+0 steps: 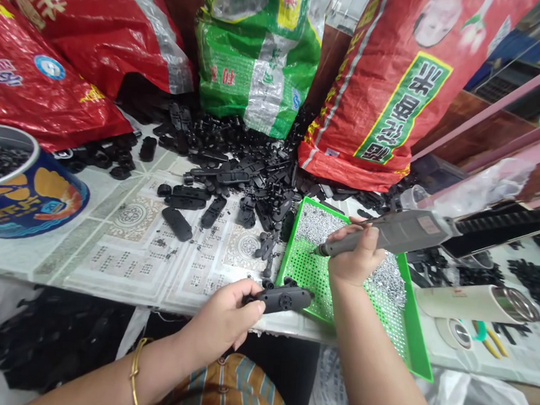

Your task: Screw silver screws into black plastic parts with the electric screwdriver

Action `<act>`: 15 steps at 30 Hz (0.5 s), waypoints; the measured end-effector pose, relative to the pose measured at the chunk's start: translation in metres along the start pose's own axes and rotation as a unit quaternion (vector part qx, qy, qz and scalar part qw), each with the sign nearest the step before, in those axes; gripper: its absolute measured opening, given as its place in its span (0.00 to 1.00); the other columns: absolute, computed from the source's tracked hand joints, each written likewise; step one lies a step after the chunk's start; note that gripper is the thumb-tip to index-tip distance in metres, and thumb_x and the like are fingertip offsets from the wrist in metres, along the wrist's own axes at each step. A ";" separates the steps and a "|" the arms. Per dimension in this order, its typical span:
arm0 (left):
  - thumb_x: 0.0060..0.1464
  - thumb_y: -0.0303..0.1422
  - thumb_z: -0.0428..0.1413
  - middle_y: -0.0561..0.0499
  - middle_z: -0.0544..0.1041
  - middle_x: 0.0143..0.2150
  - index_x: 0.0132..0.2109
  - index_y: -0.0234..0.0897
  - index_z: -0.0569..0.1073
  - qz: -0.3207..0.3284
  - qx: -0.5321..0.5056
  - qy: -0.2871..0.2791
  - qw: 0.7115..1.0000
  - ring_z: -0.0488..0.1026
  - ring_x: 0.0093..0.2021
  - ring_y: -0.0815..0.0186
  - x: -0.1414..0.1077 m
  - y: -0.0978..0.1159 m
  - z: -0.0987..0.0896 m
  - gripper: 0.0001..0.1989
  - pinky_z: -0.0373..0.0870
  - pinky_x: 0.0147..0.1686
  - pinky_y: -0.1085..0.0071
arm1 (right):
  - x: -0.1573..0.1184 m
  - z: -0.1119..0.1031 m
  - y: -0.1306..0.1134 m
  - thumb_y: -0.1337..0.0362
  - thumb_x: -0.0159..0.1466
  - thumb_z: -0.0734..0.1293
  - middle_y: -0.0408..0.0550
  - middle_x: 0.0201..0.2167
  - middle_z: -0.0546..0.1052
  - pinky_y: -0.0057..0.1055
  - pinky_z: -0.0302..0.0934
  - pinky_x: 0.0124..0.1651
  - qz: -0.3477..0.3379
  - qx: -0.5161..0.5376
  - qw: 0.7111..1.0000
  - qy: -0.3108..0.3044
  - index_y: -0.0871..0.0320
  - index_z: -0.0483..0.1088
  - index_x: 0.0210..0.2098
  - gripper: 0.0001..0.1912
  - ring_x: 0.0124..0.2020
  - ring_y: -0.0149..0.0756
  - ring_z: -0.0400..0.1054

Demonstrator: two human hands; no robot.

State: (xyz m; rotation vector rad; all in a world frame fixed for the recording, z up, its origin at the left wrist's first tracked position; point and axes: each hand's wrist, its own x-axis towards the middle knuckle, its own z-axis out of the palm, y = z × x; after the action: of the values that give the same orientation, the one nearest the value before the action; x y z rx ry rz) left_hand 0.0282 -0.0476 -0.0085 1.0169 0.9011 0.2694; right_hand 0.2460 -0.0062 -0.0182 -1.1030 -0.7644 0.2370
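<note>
My left hand (230, 317) is closed around one end of a black plastic part (286, 299), long and rounded, with small wheel-like knobs along its upper side. It is held at the table's front edge. My right hand (356, 253) grips a grey electric screwdriver (395, 231), whose tip points left, over the tray. Beneath that hand lies a green perforated tray (414, 348) with small silver screws (317, 223) heaped at its far end and right side. More black plastic parts (184, 198) are scattered on the table beyond my left hand.
Red sacks (383, 93) and a green sack (260, 72) stand at the back behind piled black pieces. A blue tub (39, 195) of small dark pieces is at left. To the right lie a cream flask (464, 301), a tape roll (455, 333) and yellow-handled pliers (491, 341).
</note>
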 end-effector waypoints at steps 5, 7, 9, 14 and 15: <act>0.51 0.33 0.47 0.65 0.52 0.12 0.33 0.38 0.62 0.033 0.010 0.026 0.999 0.50 0.12 0.76 0.005 -0.005 0.001 0.04 0.46 0.15 0.77 | 0.001 0.003 -0.017 0.51 0.56 0.61 0.36 0.11 0.64 0.27 0.53 0.15 0.001 0.032 0.999 0.011 0.59 0.64 0.30 0.16 0.11 0.29 0.59; 0.51 0.33 0.48 0.64 0.52 0.14 0.33 0.38 0.64 0.064 0.029 0.049 0.996 0.50 0.14 0.76 0.009 -0.007 0.001 0.04 0.47 0.16 0.78 | 0.001 0.004 -0.032 0.50 0.55 0.61 0.36 0.12 0.64 0.28 0.53 0.15 -0.002 0.066 0.997 0.026 0.58 0.65 0.29 0.16 0.11 0.28 0.58; 0.51 0.33 0.48 0.63 0.54 0.16 0.32 0.37 0.65 0.090 0.051 0.071 0.992 0.52 0.16 0.76 0.012 -0.009 0.001 0.04 0.50 0.18 0.78 | -0.002 0.005 -0.052 0.46 0.53 0.60 0.36 0.12 0.64 0.28 0.52 0.15 0.007 0.098 0.995 0.015 0.57 0.66 0.28 0.19 0.11 0.28 0.57; 0.51 0.34 0.49 0.61 0.57 0.19 0.31 0.36 0.65 0.108 0.063 0.082 0.989 0.53 0.20 0.75 0.018 -0.009 0.003 0.06 0.52 0.20 0.77 | -0.026 0.015 -0.100 0.41 0.52 0.59 0.37 0.10 0.63 0.30 0.52 0.15 0.066 0.122 0.986 -0.091 0.56 0.68 0.27 0.24 0.11 0.29 0.57; 0.51 0.34 0.49 0.61 0.57 0.19 0.31 0.36 0.64 0.108 0.061 0.080 0.989 0.53 0.20 0.75 0.019 -0.009 0.003 0.06 0.51 0.20 0.77 | -0.031 0.018 -0.105 0.41 0.52 0.60 0.37 0.10 0.63 0.30 0.52 0.16 0.078 0.126 0.983 -0.106 0.56 0.68 0.27 0.24 0.10 0.29 0.57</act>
State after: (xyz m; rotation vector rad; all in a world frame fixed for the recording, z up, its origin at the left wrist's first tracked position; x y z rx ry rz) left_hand 0.0405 -0.0435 -0.0250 1.2228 0.9617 0.4884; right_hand 0.1916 -0.0580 0.0639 -0.9054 -0.8128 0.5756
